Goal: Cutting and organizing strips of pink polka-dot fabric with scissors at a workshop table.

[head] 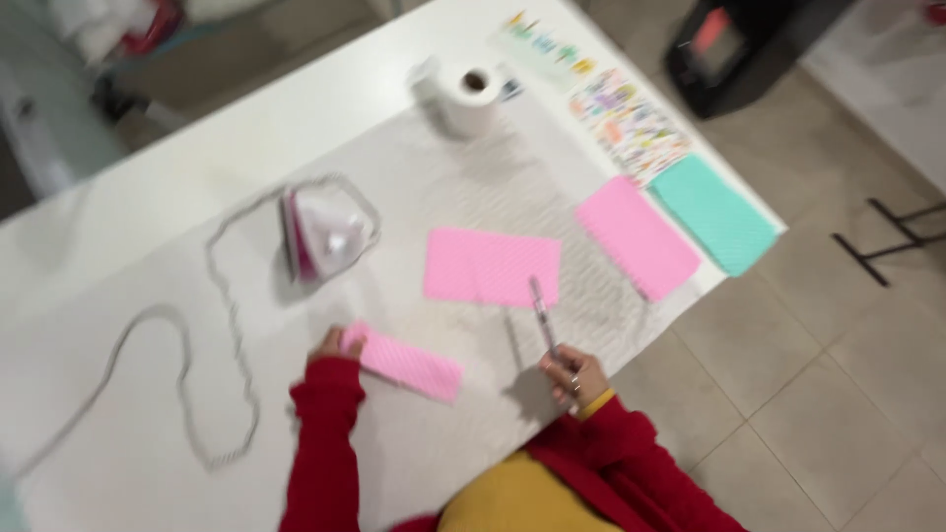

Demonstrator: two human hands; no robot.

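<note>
My left hand [335,347] pinches the end of a pink strip [404,364] lying on the white table [197,148]; my right hand [576,376] grips a pen [543,317] (tip upward). Nearby: pink sheet [493,267] w/ iron [320,234], cord [187,365], paper roll [470,97].

narrow pink strip [404,364] flat on table; pen [542,315] upright-ish.

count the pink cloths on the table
3. One narrow pink strip under the left hand; one flat pink cloth mid-table above the pen; one pink cloth at the right edge beside the teal cloth. None seem hidden.
</note>
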